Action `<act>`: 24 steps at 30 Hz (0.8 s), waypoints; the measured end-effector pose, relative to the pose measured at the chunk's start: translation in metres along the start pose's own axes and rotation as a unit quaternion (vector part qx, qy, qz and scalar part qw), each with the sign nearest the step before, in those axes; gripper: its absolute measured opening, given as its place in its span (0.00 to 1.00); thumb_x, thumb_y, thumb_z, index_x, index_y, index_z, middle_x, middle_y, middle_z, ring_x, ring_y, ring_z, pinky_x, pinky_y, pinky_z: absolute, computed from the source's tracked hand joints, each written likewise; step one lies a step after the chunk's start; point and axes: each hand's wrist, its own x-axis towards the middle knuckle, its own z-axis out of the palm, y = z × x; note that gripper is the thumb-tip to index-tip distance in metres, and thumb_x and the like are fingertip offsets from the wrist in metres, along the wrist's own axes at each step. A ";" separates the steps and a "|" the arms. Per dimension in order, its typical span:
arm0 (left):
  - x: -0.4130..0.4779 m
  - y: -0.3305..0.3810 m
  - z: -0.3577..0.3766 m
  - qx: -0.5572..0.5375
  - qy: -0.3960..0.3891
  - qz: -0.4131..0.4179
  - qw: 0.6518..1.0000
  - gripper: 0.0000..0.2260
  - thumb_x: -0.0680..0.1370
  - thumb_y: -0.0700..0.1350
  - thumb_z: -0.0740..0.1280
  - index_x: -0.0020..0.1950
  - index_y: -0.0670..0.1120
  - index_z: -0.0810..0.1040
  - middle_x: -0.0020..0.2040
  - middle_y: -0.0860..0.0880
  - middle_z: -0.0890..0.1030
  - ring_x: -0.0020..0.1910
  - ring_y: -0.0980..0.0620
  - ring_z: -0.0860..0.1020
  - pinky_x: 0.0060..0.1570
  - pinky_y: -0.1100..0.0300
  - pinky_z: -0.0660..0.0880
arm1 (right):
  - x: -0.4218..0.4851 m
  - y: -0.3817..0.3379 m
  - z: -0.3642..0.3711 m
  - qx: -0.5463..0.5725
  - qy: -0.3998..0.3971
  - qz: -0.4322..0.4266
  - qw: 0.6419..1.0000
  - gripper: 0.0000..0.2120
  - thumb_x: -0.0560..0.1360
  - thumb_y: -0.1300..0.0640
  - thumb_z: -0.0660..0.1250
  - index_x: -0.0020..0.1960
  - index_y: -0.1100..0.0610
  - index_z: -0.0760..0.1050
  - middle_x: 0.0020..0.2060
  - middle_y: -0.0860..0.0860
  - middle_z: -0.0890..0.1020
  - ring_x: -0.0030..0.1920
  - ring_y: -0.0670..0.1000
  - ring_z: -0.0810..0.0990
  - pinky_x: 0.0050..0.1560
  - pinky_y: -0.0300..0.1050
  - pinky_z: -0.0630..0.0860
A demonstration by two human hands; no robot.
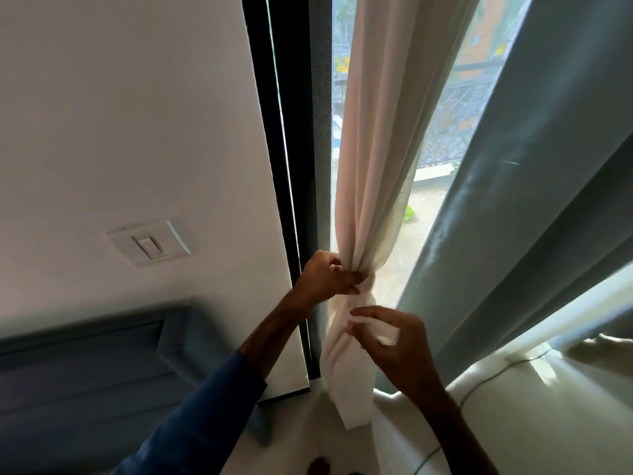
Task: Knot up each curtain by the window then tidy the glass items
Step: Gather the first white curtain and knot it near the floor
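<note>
the white sheer curtain point(373, 159) hangs gathered into a rope just right of the dark window frame point(274, 138), with its lower end bunched at the level of the hands and a loose tail point(352, 402) dropping below toward the floor. the left hand point(327, 277) is closed around the gathered cloth at the narrowest point, its fingers point(356, 281) pressed together and pinching the folds. the right hand point(400, 341) is placed just below and to the right, with its fingers point(363, 313) pinching a small fold of the white fabric while the remaining fingers are loosely curled. a heavier grey-blue curtain point(534, 186) hangs unknotted to the right, and further pale fabric point(534, 416) lies below it. no glass items can be seen.

the step in hand is judged to be the forming or tightening of the knot in the sheer curtain. to do it well, the upper pinch should be kept firm so that the gathered neck is not allowed to spread, while the tail is drawn through evenly by the lower hand. the pull is best directed downward and slightly outward, so the knot is seated snugly without the thin cloth being strained or the rail being tugged. loose folds should be tucked in before the final tightening. the task is judged to be at an early stage, since the grey-blue curtain has not yet been knotted.
</note>
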 end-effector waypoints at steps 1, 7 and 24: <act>0.000 -0.001 0.000 0.004 0.010 0.005 1.000 0.16 0.71 0.38 0.77 0.55 0.32 0.80 0.49 0.37 0.84 0.44 0.42 0.85 0.41 0.59 0.83 | 0.006 -0.007 -0.001 0.030 -0.006 0.018 0.999 0.06 0.72 0.59 0.78 0.48 0.51 0.87 0.46 0.46 0.88 0.45 0.49 0.87 0.46 0.55 0.83; 0.003 -0.007 0.003 -0.036 0.016 -0.005 0.999 0.11 0.75 0.33 0.72 0.54 0.29 0.79 0.45 0.35 0.82 0.32 0.56 0.82 0.35 0.64 0.81 | 0.045 -0.037 -0.014 0.072 0.055 0.015 0.996 0.08 0.71 0.66 0.77 0.47 0.56 0.86 0.40 0.49 0.87 0.41 0.50 0.87 0.45 0.42 0.82; -0.009 -0.015 0.028 0.172 0.067 0.046 0.982 0.19 0.63 0.60 0.64 0.42 0.48 0.84 0.41 0.52 0.84 0.41 0.54 0.83 0.45 0.50 0.81 | 0.073 -0.050 -0.016 -0.555 -0.219 0.076 0.799 0.18 0.75 0.55 0.64 0.64 0.50 0.73 0.58 0.52 0.80 0.59 0.59 0.80 0.54 0.45 0.73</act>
